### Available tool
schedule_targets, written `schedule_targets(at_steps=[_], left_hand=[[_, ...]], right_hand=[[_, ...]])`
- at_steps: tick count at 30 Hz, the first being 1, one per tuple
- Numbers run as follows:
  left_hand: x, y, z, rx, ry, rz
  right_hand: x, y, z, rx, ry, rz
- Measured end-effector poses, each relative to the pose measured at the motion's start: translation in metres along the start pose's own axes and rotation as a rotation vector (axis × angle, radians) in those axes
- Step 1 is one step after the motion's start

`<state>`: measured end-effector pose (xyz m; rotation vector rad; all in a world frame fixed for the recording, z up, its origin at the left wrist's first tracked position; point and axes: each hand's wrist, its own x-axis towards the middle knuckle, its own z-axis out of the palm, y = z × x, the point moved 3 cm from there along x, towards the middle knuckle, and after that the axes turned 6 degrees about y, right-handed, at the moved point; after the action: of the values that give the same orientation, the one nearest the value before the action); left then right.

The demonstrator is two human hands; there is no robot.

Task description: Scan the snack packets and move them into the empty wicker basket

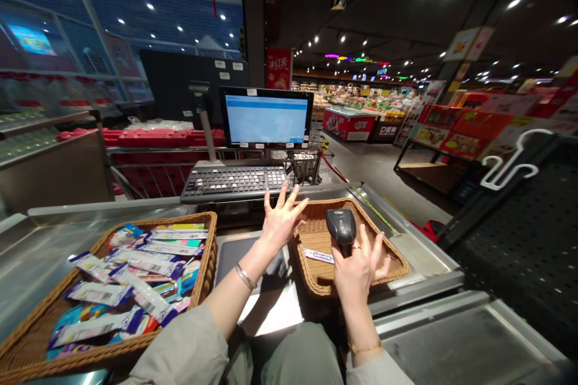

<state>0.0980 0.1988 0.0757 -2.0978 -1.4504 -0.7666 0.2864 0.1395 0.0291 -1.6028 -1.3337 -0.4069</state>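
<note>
My left hand [280, 216] hovers open with fingers spread, above the left rim of the smaller wicker basket [392, 252] and just below the keyboard [235, 180]. My right hand [356, 267] holds a black barcode scanner [342, 225] by its handle, thumb and lower fingers round it, other fingers fanned out. The scanner head points up over the small basket. One flat packaged item [318, 255] lies in that basket, left of my right hand. A large wicker basket [205, 283] at my left is full of several flat toothbrush-like packages [135, 277].
A checkout screen [266, 117] stands behind the keyboard on a steel counter [419, 249]. Red shopping baskets [158, 138] and a wire cart [307, 165] sit beyond. A black perforated panel [519, 222] with a white hook is at right. The store aisle runs behind.
</note>
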Motion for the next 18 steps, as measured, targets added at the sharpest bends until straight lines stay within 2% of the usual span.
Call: schedule_targets(at_steps=[5,8,12,18], left_hand=[[-0.02,-0.02,-0.018,0.045,-0.026,-0.038],[-0.036,-0.039,-0.03,0.073,-0.04,-0.074],[-0.063,-0.077,-0.05,0.111,-0.07,-0.131],[-0.113,-0.148,-0.085,0.207,-0.114,-0.249]], right_hand=[[0.0,-0.017,-0.001,0.051,-0.003,-0.036],[-0.003,-0.033,0.001,0.086,-0.014,-0.05],[-0.01,-0.057,0.005,0.125,-0.003,-0.064],[-0.027,-0.093,0.018,0.174,-0.046,-0.118]])
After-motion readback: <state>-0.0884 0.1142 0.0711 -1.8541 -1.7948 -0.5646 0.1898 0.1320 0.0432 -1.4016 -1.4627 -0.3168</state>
